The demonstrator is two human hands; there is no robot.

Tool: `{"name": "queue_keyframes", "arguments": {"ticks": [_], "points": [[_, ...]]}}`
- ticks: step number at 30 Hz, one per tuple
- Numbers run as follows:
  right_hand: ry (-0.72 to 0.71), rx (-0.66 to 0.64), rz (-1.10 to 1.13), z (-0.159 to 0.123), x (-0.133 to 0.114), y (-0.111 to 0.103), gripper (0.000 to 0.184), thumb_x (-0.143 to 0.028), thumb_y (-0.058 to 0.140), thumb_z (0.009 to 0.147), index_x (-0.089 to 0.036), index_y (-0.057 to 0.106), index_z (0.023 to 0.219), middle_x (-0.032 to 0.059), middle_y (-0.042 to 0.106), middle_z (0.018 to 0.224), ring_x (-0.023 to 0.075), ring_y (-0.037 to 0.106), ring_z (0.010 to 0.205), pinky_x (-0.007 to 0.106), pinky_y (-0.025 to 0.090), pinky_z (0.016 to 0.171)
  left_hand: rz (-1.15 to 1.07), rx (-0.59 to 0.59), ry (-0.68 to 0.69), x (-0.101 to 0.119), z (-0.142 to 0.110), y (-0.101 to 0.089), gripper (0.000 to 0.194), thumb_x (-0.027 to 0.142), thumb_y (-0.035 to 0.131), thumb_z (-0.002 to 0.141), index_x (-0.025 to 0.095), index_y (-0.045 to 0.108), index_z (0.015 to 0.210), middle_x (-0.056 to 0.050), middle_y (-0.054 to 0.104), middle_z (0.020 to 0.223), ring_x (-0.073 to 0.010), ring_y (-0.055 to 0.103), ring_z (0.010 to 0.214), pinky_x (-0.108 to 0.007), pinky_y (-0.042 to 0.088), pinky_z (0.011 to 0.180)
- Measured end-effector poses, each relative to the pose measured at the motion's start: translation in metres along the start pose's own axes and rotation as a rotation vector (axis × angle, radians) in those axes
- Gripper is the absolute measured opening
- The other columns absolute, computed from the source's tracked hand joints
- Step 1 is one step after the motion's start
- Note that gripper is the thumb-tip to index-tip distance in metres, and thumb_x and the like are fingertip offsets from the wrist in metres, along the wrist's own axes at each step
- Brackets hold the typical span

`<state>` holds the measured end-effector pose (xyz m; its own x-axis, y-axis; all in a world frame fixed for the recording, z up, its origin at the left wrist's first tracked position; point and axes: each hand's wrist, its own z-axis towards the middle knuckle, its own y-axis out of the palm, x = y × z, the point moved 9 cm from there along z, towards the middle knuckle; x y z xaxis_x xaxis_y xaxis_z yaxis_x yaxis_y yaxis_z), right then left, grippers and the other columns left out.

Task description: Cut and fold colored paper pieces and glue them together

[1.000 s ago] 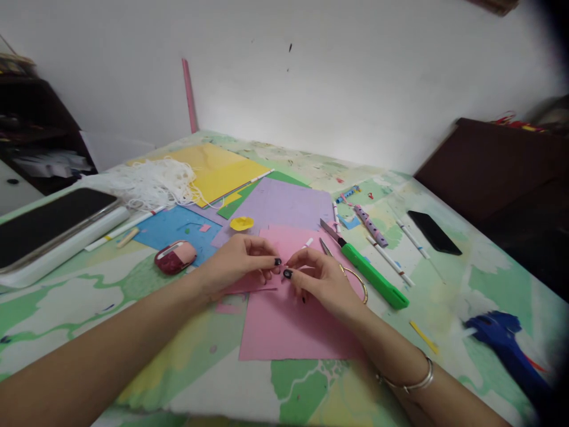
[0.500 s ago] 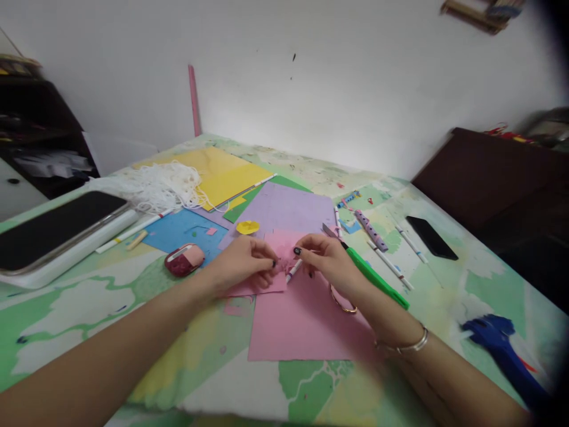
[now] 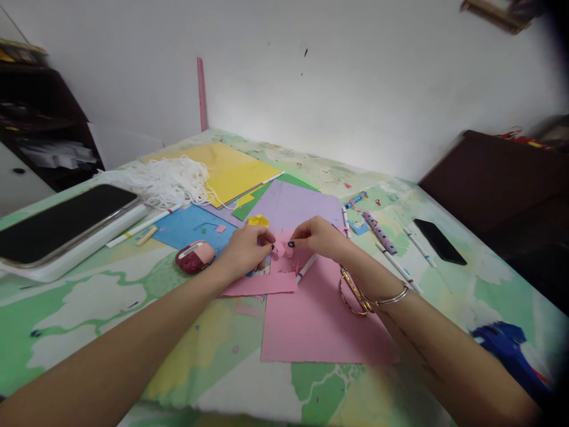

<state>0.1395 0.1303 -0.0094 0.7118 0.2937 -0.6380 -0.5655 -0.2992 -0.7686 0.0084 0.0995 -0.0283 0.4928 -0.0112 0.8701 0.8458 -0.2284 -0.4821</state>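
My left hand (image 3: 246,249) and my right hand (image 3: 316,237) meet above the table, fingertips pinched together on a small curled piece of pink paper (image 3: 281,249). Below them lie a large pink paper sheet (image 3: 317,320) and a smaller pink piece (image 3: 262,284). A white marker pen (image 3: 306,268) lies on the pink sheet just under my right hand. Gold-handled scissors (image 3: 353,292) rest beside my right wrist, which wears a silver bangle (image 3: 393,298). A small yellow paper piece (image 3: 258,220) sits right behind my left hand.
A lilac sheet (image 3: 296,206), a blue sheet (image 3: 193,224), a yellow sheet (image 3: 224,166) and white string (image 3: 164,178) lie farther back. A maroon case (image 3: 194,257) is left of my hand. A tablet (image 3: 62,222) lies far left, a black phone (image 3: 439,241) and several pens (image 3: 400,267) right, a blue glue gun (image 3: 511,350) near right.
Both hands have moved away from me and lifted slightly, and the pink paper between them has gone from flat to curled. The green cutter is now hidden behind my right arm.
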Motion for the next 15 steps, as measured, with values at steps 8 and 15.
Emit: {"name": "queue_keyframes", "arguments": {"ticks": [8,15], "points": [[0.108,0.014,-0.026,-0.003,0.006,0.006,0.008,-0.020,0.065,0.065,-0.015,0.071,0.067,0.0046,0.069,0.064,0.0137,0.058,0.059,0.023,0.040,0.053,0.160,-0.007,0.031,0.004,0.004,0.001,0.020,0.022,0.049,0.079,0.015,0.066,0.087,0.002,0.056,0.051,-0.0092,0.050,0.036,-0.020,0.036,0.039],[0.126,0.033,-0.013,-0.011,0.011,0.009,0.004,-0.018,0.064,0.065,-0.016,0.067,0.063,0.0040,0.068,0.063,0.0139,0.058,0.057,0.025,0.040,0.051,0.189,-0.051,0.175,0.007,0.011,0.009,0.032,0.028,0.064,0.068,0.016,0.065,0.099,-0.002,0.068,0.080,-0.0142,0.060,0.059,-0.026,0.045,0.058]]}}
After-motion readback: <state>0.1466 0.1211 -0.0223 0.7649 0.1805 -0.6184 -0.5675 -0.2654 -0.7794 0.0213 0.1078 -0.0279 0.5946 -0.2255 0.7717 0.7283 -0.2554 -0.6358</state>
